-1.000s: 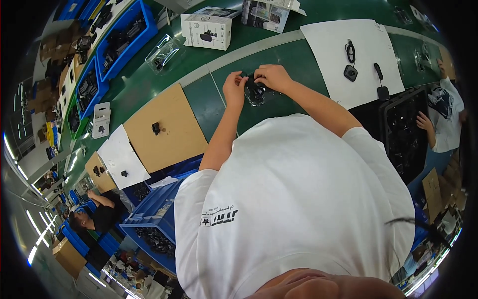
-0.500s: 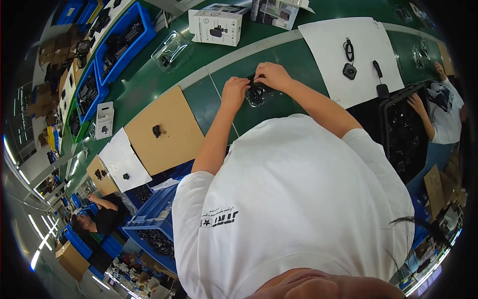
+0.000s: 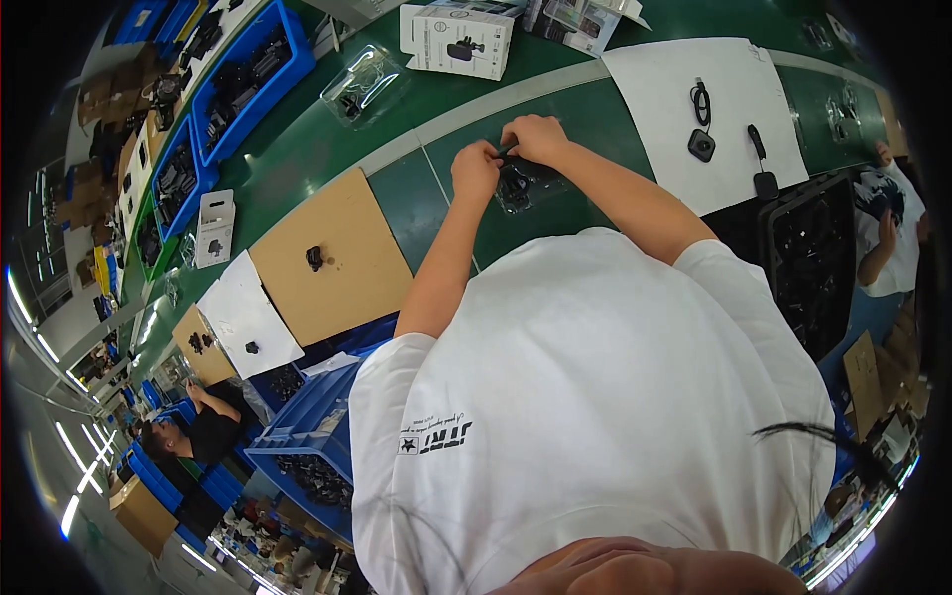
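A small clear plastic bag with a dark part inside hangs just above or rests on the green bench top; which of these I cannot tell. My left hand is closed at the bag's upper left edge, fingers pinched. Close beside it, my right hand is also closed in a pinch at the bag's top, its fingertips nearly meeting those of my left. The exact grip at the fingertips is partly hidden. To the right, a coiled black cable and a small square black device lie on a white sheet.
A brown board bearing a small black part lies to my left. Beyond are a clear plastic tray, a white box and blue bins. A black crate stands right, near a co-worker.
Both hands remain pinched at the bag, shifting only slightly. The view has turned a little, so the bench things sit farther right. The co-worker on the right has drawn a hand away from the crate.
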{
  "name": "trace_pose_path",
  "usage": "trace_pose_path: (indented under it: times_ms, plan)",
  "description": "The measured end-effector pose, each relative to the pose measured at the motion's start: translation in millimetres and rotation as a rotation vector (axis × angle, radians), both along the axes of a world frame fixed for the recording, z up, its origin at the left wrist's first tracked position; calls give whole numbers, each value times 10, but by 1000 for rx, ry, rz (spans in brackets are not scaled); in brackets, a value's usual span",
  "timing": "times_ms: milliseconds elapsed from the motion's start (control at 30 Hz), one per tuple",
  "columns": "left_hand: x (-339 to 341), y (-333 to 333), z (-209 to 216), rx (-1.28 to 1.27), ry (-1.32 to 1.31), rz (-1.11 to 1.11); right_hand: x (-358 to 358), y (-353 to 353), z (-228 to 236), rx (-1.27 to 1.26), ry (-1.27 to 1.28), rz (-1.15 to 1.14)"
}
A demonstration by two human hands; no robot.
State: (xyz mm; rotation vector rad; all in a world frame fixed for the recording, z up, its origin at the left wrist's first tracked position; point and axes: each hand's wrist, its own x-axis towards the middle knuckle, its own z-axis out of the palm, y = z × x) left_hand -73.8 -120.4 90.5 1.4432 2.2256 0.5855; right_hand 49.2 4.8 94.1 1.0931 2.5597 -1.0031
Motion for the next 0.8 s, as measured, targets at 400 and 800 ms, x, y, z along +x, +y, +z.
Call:
trace_pose_path:
  times_ms: [400, 800]
  plan:
    - [83, 99, -36, -209, -35, 12, 338, -130, 22, 335, 250, 0]
    - [72, 86, -26, -21, -35, -114, 989, -539, 298, 291, 314, 94]
